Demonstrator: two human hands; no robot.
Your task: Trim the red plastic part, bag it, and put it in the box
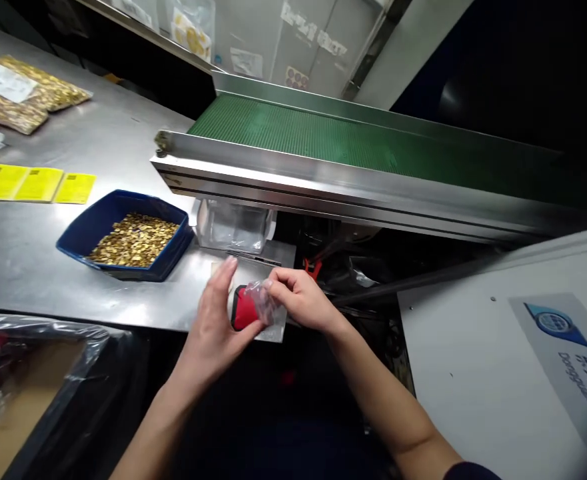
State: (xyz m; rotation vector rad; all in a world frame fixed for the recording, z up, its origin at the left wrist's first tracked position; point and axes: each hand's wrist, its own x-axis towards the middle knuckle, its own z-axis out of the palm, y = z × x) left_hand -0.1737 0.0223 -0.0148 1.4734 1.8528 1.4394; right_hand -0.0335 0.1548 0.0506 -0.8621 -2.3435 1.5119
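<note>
My left hand (216, 320) and my right hand (300, 297) meet over the front edge of the steel table (33, 267). Between them is a small red object (244, 311) with a black edge. My left thumb presses its lower side. My right fingers pinch a small clear plastic bag (264, 301) that lies against the red object's right end. Whether the red object is partly inside the bag is unclear. A blue tray (86, 230) of small gold pieces (133, 240) sits to the left of my hands.
A green conveyor belt (323, 137) in a steel frame runs across behind. Clear bags (233, 227) hang under its end. Yellow labels (33, 183) and packets of gold parts (18, 93) lie far left. A lined box (33, 387) stands lower left, a white machine top (498, 347) right.
</note>
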